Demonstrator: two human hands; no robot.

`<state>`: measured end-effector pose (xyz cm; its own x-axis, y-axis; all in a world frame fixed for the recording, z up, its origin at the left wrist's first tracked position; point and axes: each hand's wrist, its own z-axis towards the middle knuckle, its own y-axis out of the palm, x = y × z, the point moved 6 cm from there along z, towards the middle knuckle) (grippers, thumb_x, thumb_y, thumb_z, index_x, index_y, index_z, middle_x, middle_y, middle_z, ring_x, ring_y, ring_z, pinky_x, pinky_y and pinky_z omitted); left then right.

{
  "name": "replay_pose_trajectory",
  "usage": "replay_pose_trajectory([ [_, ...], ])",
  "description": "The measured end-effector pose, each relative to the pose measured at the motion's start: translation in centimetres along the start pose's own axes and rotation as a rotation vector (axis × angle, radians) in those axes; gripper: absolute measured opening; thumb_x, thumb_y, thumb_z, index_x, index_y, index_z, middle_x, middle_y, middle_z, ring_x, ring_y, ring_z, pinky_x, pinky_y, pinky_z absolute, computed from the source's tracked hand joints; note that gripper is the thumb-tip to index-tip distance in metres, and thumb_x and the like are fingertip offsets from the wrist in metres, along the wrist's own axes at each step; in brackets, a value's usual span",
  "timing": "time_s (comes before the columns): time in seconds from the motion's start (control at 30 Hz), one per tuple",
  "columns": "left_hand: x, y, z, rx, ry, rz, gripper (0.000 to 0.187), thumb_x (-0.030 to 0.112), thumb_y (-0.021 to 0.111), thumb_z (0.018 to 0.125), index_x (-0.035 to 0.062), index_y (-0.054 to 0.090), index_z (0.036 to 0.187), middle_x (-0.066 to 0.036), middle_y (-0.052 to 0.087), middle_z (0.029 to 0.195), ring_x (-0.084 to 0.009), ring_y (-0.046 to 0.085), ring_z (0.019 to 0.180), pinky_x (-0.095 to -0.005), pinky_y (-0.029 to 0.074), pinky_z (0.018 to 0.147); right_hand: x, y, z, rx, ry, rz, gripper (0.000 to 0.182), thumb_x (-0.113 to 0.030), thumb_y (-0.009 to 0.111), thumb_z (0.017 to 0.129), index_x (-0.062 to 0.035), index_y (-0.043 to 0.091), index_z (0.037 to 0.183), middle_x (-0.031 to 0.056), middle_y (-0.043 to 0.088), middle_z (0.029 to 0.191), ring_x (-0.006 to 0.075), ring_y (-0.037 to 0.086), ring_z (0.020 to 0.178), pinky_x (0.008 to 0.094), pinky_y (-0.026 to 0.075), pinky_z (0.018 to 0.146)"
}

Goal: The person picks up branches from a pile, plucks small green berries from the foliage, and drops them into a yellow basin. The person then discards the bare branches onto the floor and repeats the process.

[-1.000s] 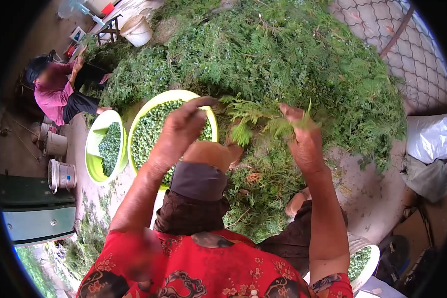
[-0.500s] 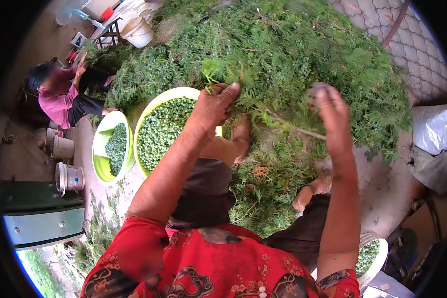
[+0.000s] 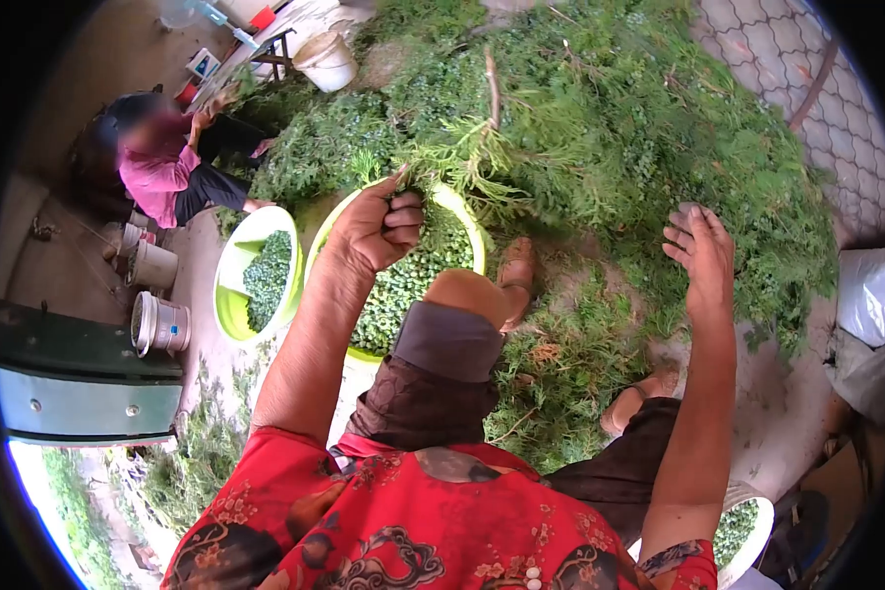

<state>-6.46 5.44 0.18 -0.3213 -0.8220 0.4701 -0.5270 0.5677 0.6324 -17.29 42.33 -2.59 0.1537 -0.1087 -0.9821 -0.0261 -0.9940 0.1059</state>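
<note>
My left hand (image 3: 376, 224) is closed, pinching the tip of a leafy evergreen branch (image 3: 470, 157) between thumb and fingers. The branch reaches to the right of the hand, and a bare brown stem (image 3: 493, 88) stands up behind its leaves. Below that hand is a yellow-green tub (image 3: 477, 221) of small green berries (image 3: 388, 305). My right hand (image 3: 700, 246) hovers at the right over the heap of cut evergreen branches (image 3: 600, 128), fingers apart and nothing visible in them.
A second yellow-green tub (image 3: 224, 320) with berries stands at the left. Beyond it sits another person (image 3: 157, 167). White buckets (image 3: 157, 265) line the left side; another bucket (image 3: 326, 64) is at the back. A white container (image 3: 754, 541) of berries is at my lower right.
My left hand has drawn back slightly, left and down, with the branch. My right hand has moved right and down, away from the branch. The whole view has shifted right.
</note>
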Motion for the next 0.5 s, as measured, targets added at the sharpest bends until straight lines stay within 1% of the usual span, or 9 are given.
replay_pose_trajectory([
  [0.07, 0.3, -0.8, -0.7, -0.038, -0.103, -0.141, 0.035, 0.029, 0.046, 0.093, 0.0124, 0.037, 0.063, 0.005, 0.027, 0.054, -0.0065, 0.025, 0.042, -0.0213, 0.017, 0.038, 0.1, 0.1, 0.1, 0.002, 0.014, -0.019, 0.033, -0.029, 0.052, 0.091, -0.002, 0.055, 0.109, 0.0079, 0.06, 0.096, 0.0152, 0.059, 0.081, 0.0286, 0.05, 0.067],
  [0.1, 0.4, -1.1, -1.3, -0.028, -0.127, -0.161, 0.036, 0.028, 0.046, 0.092, 0.012, 0.037, 0.062, 0.005, 0.026, 0.052, -0.0068, 0.024, 0.042, -0.0216, 0.017, 0.038, 0.1, 0.2, 0.1, -0.001, 0.01, -0.016, 0.033, -0.029, 0.052, 0.091, -0.002, 0.055, 0.109, 0.0079, 0.06, 0.096, 0.0152, 0.059, 0.081, 0.0286, 0.05, 0.067],
  [0.2, 0.8, -2.2, -2.4, -0.025, -0.136, -0.223, 0.035, 0.028, 0.045, 0.092, 0.0117, 0.037, 0.062, 0.005, 0.027, 0.052, -0.0068, 0.024, 0.042, -0.0219, 0.017, 0.038, 0.9, 0.7, 0.2, -0.038, 0.034, -0.025, 0.032, -0.028, 0.052, 0.091, -0.0016, 0.054, 0.11, 0.0078, 0.06, 0.096, 0.0151, 0.059, 0.081, 0.0282, 0.05, 0.067],
  [0.3, 0.9, -3.3, -2.9, -0.073, -0.166, -0.26, 0.036, 0.027, 0.046, 0.092, 0.0112, 0.036, 0.061, 0.004, 0.028, 0.052, -0.0068, 0.026, 0.042, -0.0221, 0.017, 0.038, 1.7, 1.7, 0.2, -0.106, 0.063, -0.046, 0.032, -0.027, 0.052, 0.091, -0.0016, 0.053, 0.111, 0.0077, 0.06, 0.095, 0.0147, 0.059, 0.08, 0.0278, 0.05, 0.066],
  [0.37, 0.9, -3.4, -3.2, -0.093, -0.203, -0.309, 0.036, 0.026, 0.047, 0.092, 0.011, 0.036, 0.061, 0.004, 0.029, 0.053, -0.0068, 0.028, 0.042, -0.0219, 0.018, 0.038, 2.1, 2.4, 0.1, -0.152, 0.096, -0.102, 0.031, -0.026, 0.052, 0.09, -0.0022, 0.054, 0.11, 0.0075, 0.06, 0.095, 0.0142, 0.059, 0.079, 0.0277, 0.05, 0.065],
  [0.47, 0.7, -3.4, -3.8, -0.108, -0.207, -0.345, 0.035, 0.025, 0.048, 0.092, 0.0106, 0.037, 0.061, 0.004, 0.029, 0.053, -0.0069, 0.029, 0.042, -0.0216, 0.019, 0.038, 2.2, 3.1, 0.1, -0.177, 0.1, -0.135, 0.03, -0.025, 0.053, 0.09, -0.0026, 0.054, 0.11, 0.0073, 0.061, 0.094, 0.014, 0.059, 0.079, 0.0279, 0.05, 0.065],
  [0.5, 0.8, -3.5, -4.2, -0.056, -0.193, -0.35, 0.035, 0.025, 0.048, 0.092, 0.0108, 0.038, 0.062, 0.005, 0.029, 0.053, -0.0065, 0.028, 0.042, -0.021, 0.018, 0.038, 2.2, 3.1, 0.1, -0.182, 0.102, -0.134, 0.03, -0.025, 0.053, 0.09, -0.0026, 0.054, 0.11, 0.0073, 0.061, 0.094, 0.014, 0.059, 0.079, 0.0279, 0.05, 0.065],
])
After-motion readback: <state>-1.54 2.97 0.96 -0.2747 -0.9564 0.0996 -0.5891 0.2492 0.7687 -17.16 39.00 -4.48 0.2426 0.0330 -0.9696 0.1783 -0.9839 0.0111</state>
